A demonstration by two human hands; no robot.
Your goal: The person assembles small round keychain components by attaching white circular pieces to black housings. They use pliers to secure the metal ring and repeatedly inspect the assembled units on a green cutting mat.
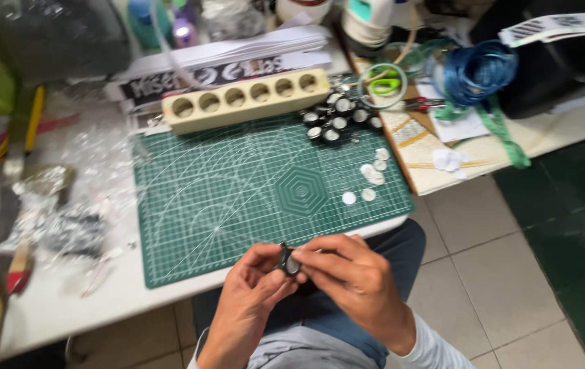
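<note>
Seated at a cluttered white work surface (pixel 67 307), a person pinches a small round black part with a pale face (pixel 288 262) between both hands, held just off the edge of the green cutting mat (pixel 238 198). The left hand (pixel 251 287) and right hand (pixel 354 280) have their fingers (pixel 273 263) clamped on its rim. It looks light, rigid and easily dropped, best gripped by the edges.

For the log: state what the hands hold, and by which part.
Both hands, left hand and right hand, pinch a small black round piece by its edges.
</note>
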